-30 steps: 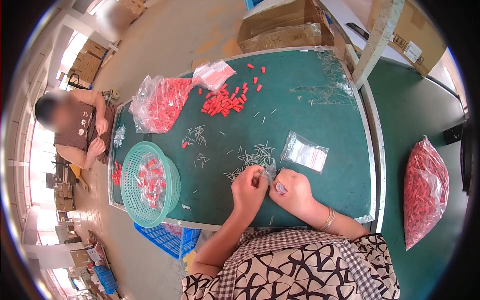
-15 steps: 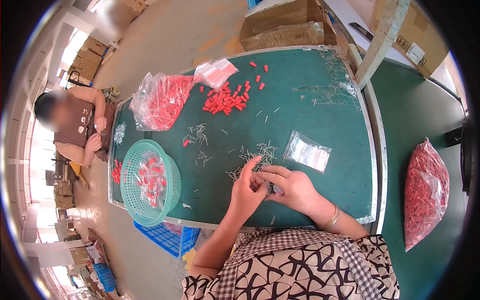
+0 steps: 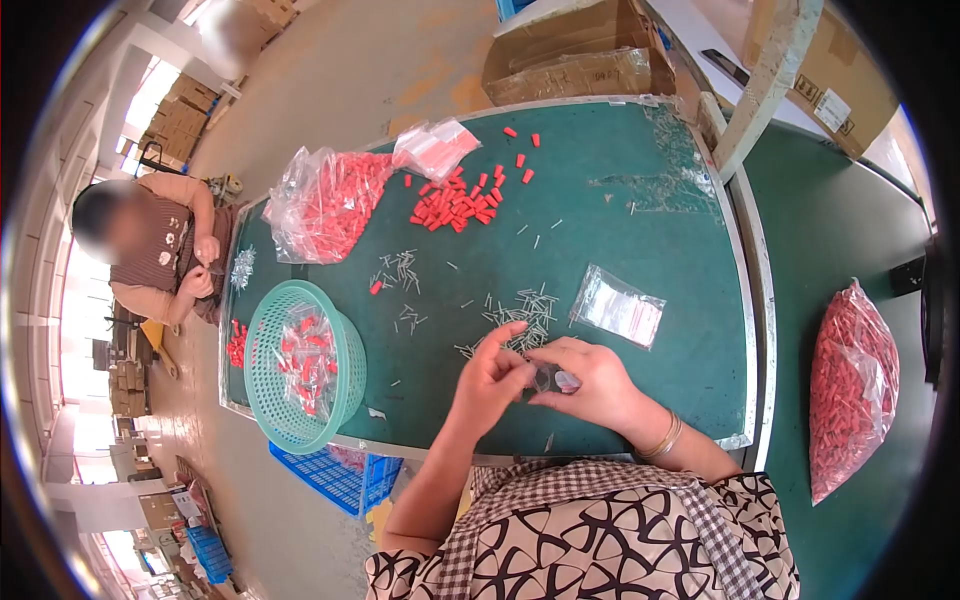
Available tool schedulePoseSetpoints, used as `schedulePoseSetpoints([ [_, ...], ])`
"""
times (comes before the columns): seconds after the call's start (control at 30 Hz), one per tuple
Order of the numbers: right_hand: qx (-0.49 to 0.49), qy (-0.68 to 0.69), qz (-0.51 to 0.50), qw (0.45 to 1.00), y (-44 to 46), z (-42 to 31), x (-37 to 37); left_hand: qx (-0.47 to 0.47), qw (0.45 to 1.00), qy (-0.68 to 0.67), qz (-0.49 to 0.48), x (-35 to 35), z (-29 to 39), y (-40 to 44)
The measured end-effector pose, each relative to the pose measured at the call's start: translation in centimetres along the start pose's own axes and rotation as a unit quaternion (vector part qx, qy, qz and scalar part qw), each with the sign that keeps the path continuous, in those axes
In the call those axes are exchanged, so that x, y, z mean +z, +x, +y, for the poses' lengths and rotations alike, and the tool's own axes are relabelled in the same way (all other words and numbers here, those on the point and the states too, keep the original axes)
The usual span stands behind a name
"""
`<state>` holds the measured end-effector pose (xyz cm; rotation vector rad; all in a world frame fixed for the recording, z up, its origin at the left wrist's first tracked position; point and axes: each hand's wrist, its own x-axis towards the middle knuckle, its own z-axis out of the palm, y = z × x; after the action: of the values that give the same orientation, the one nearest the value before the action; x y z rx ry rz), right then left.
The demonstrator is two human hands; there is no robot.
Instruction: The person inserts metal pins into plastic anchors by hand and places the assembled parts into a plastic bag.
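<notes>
Here I am at the green-topped table with the pale metal edge (image 3: 685, 320), both hands low over the near side. My right hand (image 3: 592, 382) has thumb and fingers closed in a narrow pinch on a small, clear, crumpled plastic bag (image 3: 545, 378), right between my two hands. My left hand (image 3: 484, 388) meets it from the other side, forefinger stretched out, thumb tip at the plastic; whether that thumb grips the bag, I can't tell. Just beyond my fingers, a loose heap of thin silvery metal screws (image 3: 532, 312), and near it, to the right, flat clear plastic bags (image 3: 618, 308) lie on the green. Further off, a scatter of small red tapered plugs (image 3: 450, 208), beside a big clear sack packed with red pieces (image 3: 340, 205). Over to my left, the mint-green perforated plastic basket (image 3: 350, 365) holds clear packets with red pieces inside (image 3: 307, 365). And past the far left end, a person in a brown striped apron (image 3: 150, 245), hands close together.
</notes>
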<state>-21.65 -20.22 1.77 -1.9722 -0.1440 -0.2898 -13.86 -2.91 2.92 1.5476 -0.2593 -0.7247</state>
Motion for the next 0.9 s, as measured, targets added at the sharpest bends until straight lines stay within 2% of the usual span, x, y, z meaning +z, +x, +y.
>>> schedulePoseSetpoints([
  [0.03, 0.009, 0.005, -0.002, 1.000, 0.0, -0.1, -0.1, 0.002, 1.000, 0.003, 0.009, -0.6, 0.3, 0.2],
  [0.1, 0.028, 0.016, -0.007, 0.999, 0.1, -0.4, -0.4, 0.049, 0.980, 0.162, 0.105, -2.5, -0.2, 2.0],
  [0.13, 0.029, 0.016, -0.011, 0.999, 0.0, -0.5, -0.3, 0.072, 0.956, 0.240, 0.154, -3.2, -0.3, 3.0],
  [0.2, 0.028, 0.012, -0.018, 0.999, 0.0, -0.6, -0.2, 0.140, 0.892, 0.396, 0.166, -3.7, -0.1, 4.7],
  [0.23, 0.031, 0.010, -0.023, 0.999, 0.0, -0.6, -0.2, 0.171, 0.849, 0.470, 0.170, -3.8, 0.1, 5.5],
  [0.33, 0.034, 0.004, -0.030, 0.999, 0.1, -0.5, -0.2, 0.140, 0.772, 0.601, 0.149, -2.9, 0.1, 7.4],
  [0.47, 0.034, 0.003, -0.033, 0.999, -0.1, -0.4, -0.3, 0.134, 0.709, 0.689, 0.065, -2.6, 0.3, 9.1],
  [0.57, 0.025, 0.002, -0.031, 0.999, 0.0, -0.5, -0.4, 0.131, 0.715, 0.684, 0.050, -3.4, 0.0, 10.1],
  [0.67, 0.018, 0.000, -0.017, 1.000, 0.1, -0.6, -0.8, 0.128, 0.763, 0.631, 0.051, -5.6, 0.9, 9.8],
  [0.7, 0.020, 0.000, -0.010, 1.000, 0.0, -0.6, -0.8, 0.152, 0.781, 0.596, 0.105, -6.4, 1.2, 9.2],
  [0.8, 0.016, -0.001, -0.006, 1.000, 0.0, -0.4, -0.7, 0.131, 0.785, 0.591, 0.135, -7.2, 2.2, 7.5],
  [0.9, 0.016, 0.005, -0.009, 1.000, 0.0, -0.5, -0.4, 0.179, 0.769, 0.601, 0.127, -7.9, 0.9, 7.6],
])
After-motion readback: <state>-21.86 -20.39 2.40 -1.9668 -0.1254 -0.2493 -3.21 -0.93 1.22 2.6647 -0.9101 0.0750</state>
